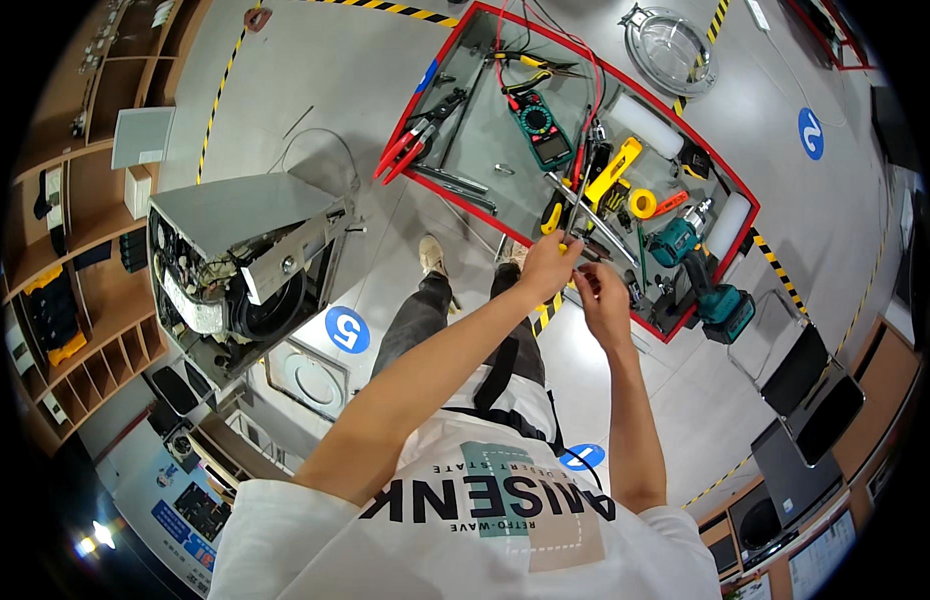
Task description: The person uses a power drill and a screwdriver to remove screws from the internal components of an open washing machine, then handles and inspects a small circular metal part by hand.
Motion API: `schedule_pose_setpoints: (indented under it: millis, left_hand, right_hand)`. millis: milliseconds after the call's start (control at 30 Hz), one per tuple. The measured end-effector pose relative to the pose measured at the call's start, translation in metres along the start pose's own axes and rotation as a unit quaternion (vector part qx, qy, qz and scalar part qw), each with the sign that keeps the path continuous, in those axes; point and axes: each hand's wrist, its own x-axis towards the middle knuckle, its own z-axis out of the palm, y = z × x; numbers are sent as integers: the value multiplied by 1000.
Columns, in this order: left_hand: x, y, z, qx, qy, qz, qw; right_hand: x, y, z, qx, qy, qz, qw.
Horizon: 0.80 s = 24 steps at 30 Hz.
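Observation:
My left hand (548,262) is closed on a slim tool with some yellow on it (565,247), over the near edge of a red-rimmed tray (449,40). My right hand (600,290) sits just right of it, fingers curled around something I cannot make out. Around them in the tray are metal bars (618,240), a yellow tool (611,175), a yellow roll (642,203), a green multimeter (537,130) with red and black leads, and yellow-black pliers (525,62). A teal cordless drill (675,240) lies to the right, red-handled cutters (403,148) at the left.
An opened washing machine (215,225) stands at left, beside wooden shelves (120,70). A round door (668,52) lies beyond the tray, a detached panel (303,378) on the lower-left floor. Black chairs (795,365) and desks are at right. Striped tape (773,265) marks the floor.

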Motion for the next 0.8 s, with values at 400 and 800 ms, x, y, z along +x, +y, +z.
schedule_pose_setpoints:
  millis: [400, 800]
  left_hand:
    - [-98, 0, -89, -455, -1, -170, 874]
    - [-165, -34, -214, -481, 24, 17, 876]
  right_hand:
    - [-40, -70, 48, 202, -254, 132, 937]
    - [-64, -147, 144, 191, -303, 67, 931]
